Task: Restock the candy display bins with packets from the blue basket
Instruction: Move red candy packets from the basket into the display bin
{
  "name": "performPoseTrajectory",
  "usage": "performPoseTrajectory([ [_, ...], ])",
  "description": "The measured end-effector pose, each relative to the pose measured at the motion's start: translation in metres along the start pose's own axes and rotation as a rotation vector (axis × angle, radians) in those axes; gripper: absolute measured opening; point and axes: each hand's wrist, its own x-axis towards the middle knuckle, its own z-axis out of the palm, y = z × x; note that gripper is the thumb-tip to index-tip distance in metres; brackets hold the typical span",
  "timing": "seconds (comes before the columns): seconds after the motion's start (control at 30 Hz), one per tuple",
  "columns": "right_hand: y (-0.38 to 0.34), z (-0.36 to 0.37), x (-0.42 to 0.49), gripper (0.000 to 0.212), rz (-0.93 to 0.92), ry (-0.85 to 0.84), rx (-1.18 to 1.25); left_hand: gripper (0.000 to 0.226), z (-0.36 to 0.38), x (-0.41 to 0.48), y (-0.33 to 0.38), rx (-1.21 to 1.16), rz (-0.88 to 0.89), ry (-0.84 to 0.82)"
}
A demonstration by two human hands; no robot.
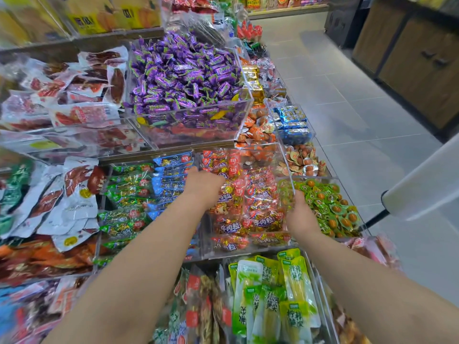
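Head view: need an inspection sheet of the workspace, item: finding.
Surface: tiered display of clear acrylic bins, all packed.
Job's things: red-packet bin nearly full; blue packets and green packets to its left; blue basket not in view.
Clutter: purple candies heaped in the bin above; green-wrapped packs to the right; yellow-green pouches nearest the camera.
Grippers (hands): left hand at the red-packet bin's left edge, right hand at its right wall; fingers hidden, grip unclear.
Cables: nothing seen.
Surroundings: tiled floor, wooden cabinet, white object at right.
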Motion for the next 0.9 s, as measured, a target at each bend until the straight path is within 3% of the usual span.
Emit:
performPoseTrajectory([
  [0.27,0.000,0.000,0.001,0.055,-0.017,0.015,-0.028,0.029,-0.016,0.013,-0.010,-0.298,-0.015,0.042],
  [0.37,0.000,0.001,0.002,0.054,-0.018,0.014,-0.018,0.010,-0.011,0.012,-0.001,-0.137,0.001,-0.045],
  [0.43,0.001,0.001,0.002,0.053,-0.015,0.014,-0.004,0.010,0.002,0.010,0.007,-0.063,-0.001,-0.137],
  [0.5,0.002,0.002,0.002,0.051,-0.015,0.021,0.000,0.006,0.014,0.008,0.009,-0.027,-0.022,-0.124],
  [0.77,0.000,0.002,0.001,0.052,0.002,0.023,0.033,0.069,0.020,0.003,0.005,-0.137,-0.075,0.040],
  [0.9,0.000,0.001,0.000,0.053,0.004,0.014,0.049,0.096,0.035,-0.008,0.030,-0.150,0.021,0.088],
])
